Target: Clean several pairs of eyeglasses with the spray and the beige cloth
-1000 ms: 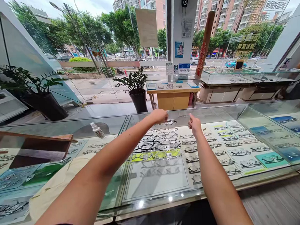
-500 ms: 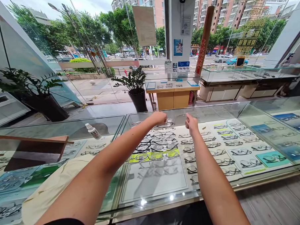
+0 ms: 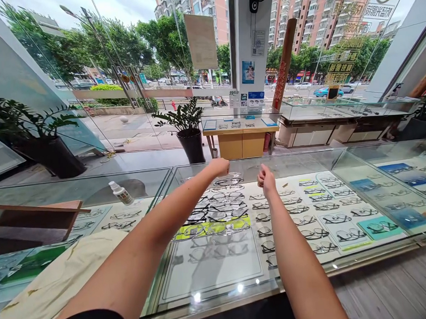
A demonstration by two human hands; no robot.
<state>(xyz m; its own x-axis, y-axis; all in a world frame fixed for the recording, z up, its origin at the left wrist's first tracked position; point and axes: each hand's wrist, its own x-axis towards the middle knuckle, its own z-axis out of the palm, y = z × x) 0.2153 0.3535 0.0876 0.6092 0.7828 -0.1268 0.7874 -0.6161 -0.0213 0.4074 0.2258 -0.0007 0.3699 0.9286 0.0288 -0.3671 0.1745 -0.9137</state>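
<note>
Both my arms reach out over a glass display counter [image 3: 211,277]. My left hand [image 3: 220,167] is closed in a fist near the counter's far edge. To its right, my right hand [image 3: 266,178] is also closed, thumb side up, apart from the left. No object shows in either hand. Rows of eyeglasses [image 3: 227,208] lie under the glass below and between my forearms. More eyeglasses [image 3: 313,233] are laid out right of my right forearm. I cannot tell whether the fists touch the glass.
A white bottle [image 3: 122,193] stands on the counter at left, near a brown wooden stand [image 3: 35,219] and a cream cloth [image 3: 69,264]. Beyond the counter are a potted plant [image 3: 191,137], a small display table [image 3: 240,130] and large windows onto a street.
The whole view has shifted, so the counter and room sit further left in the picture. Both hands stay closed and hold nearly the same pose above the counter.
</note>
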